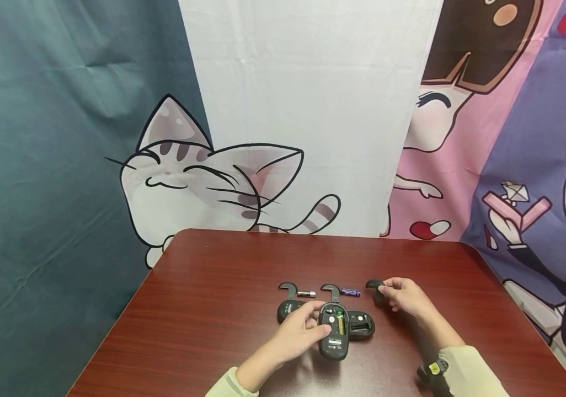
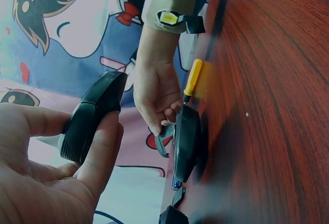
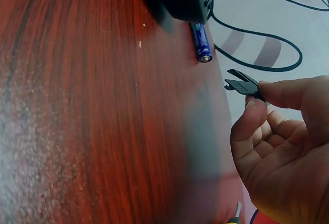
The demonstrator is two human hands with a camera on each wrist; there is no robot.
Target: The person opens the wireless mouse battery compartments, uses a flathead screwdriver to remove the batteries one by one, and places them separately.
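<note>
My left hand [image 1: 299, 332] holds a black wireless mouse [image 1: 334, 348] above the table, underside toward the head view. Inside its uncovered compartment lies a green-and-gold battery [image 1: 341, 323]. Off to the right, my right hand [image 1: 407, 298] pinches a black battery cover [image 3: 245, 86] between thumb and fingertips, apart from the mouse. Behind the held mouse, a second mouse [image 1: 361, 325] lies bottom up, its compartment showing no battery. A third mouse [image 1: 285, 310] lies partly hidden behind my left hand.
Two more dark covers, a left cover [image 1: 290, 290] and a right cover [image 1: 333, 292], lie beyond the mice. Beside them are a silver-and-black battery [image 1: 306, 294] and a blue battery [image 1: 351, 292]. A yellow-handled tool [image 2: 193, 78] is on the reddish wooden table [image 1: 203, 309].
</note>
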